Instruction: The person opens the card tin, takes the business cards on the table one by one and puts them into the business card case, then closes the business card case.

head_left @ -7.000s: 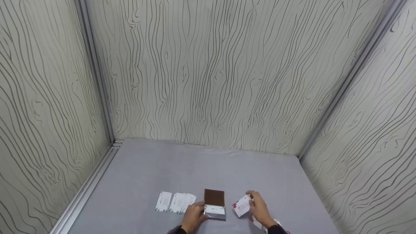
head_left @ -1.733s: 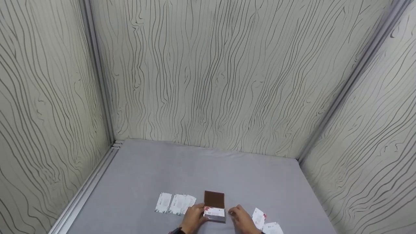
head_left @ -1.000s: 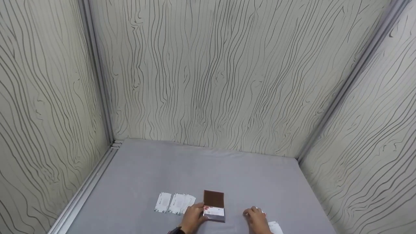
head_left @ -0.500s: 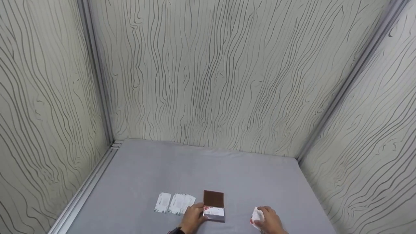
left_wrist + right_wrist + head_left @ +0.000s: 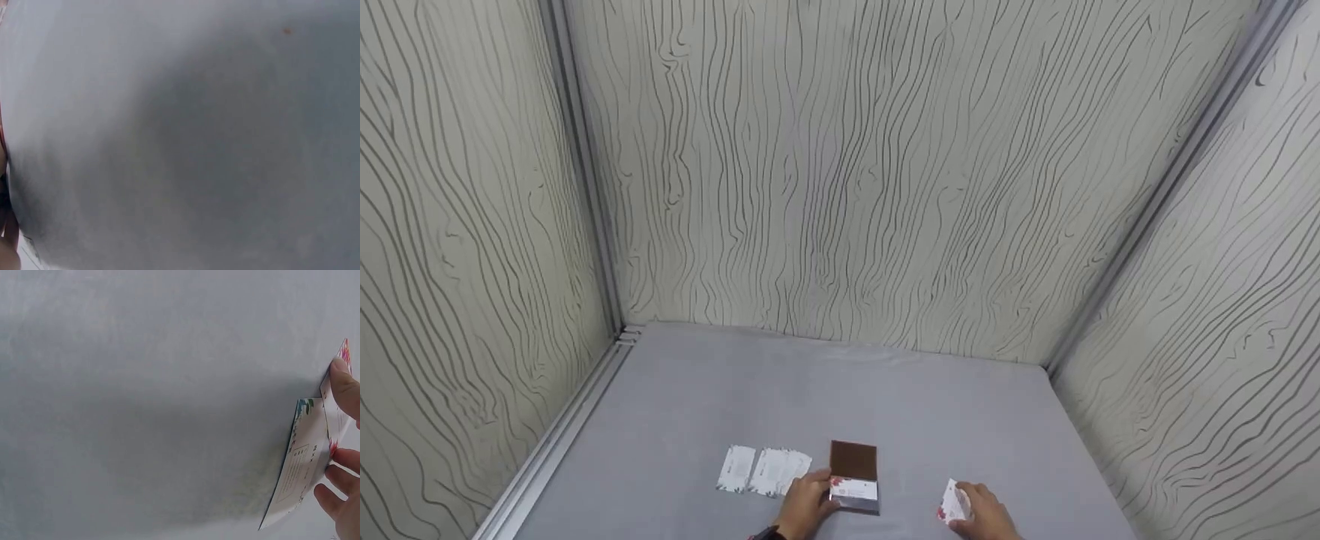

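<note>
An open card case (image 5: 853,459) with a brown lid lies on the table, a white business card with red flowers (image 5: 856,489) on top in its tray. My left hand (image 5: 804,504) grips the case by its left edge; only slivers of fingers show in the left wrist view. To the right, my right hand (image 5: 987,513) pinches another red-flowered business card (image 5: 951,501) between thumb and fingers, tilted up. In the right wrist view, a business card with green leaves (image 5: 304,455) lies partly beneath that one.
Several white cards with green leaf corners (image 5: 772,471) lie overlapping left of the case, beside a single similar card (image 5: 736,468). Grey cloth covers the table (image 5: 840,390). Patterned panels (image 5: 840,187) enclose it at the back and sides.
A red-flowered card, earlier in my right hand, now appears to lie in the case. My right hand has moved right from the case and pinched another card. My left hand stays put.
</note>
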Demonstrator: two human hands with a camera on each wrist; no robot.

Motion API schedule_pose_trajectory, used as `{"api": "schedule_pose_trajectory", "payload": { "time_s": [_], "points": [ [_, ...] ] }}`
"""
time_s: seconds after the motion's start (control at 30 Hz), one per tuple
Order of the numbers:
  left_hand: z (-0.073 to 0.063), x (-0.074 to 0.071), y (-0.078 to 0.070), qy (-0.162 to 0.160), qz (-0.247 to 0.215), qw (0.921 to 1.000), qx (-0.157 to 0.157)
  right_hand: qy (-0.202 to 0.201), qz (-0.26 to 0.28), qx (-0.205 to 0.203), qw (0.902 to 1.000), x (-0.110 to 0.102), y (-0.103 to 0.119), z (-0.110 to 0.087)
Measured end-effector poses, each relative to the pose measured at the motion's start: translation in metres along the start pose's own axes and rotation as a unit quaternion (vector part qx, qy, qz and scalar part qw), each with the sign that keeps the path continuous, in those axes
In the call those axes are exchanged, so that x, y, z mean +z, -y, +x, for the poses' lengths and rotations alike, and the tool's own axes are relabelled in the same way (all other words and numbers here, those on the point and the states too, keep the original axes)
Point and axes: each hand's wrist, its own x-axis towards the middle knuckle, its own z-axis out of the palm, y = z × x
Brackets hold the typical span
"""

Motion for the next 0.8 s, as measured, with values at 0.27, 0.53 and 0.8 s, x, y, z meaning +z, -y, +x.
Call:
{"api": "schedule_pose_trajectory", "payload": {
  "time_s": [0.27,0.53,0.8],
  "points": [
    [-0.0011,0.0043,0.0035,-0.03,0.003,0.9988,0.038,-0.002,0.002,0.026,0.9996,-0.0017,0.0025,0.0029],
    [-0.0005,0.0038,0.0039,-0.02,0.002,0.9994,0.03,-0.005,-0.033,0.022,0.9992,-0.0022,-0.0008,0.0036],
    [-0.002,-0.0007,-0.0006,-0.027,-0.002,0.9993,0.025,-0.034,-0.05,0.019,0.9979,-0.001,-0.007,0.001]
  ]
}}
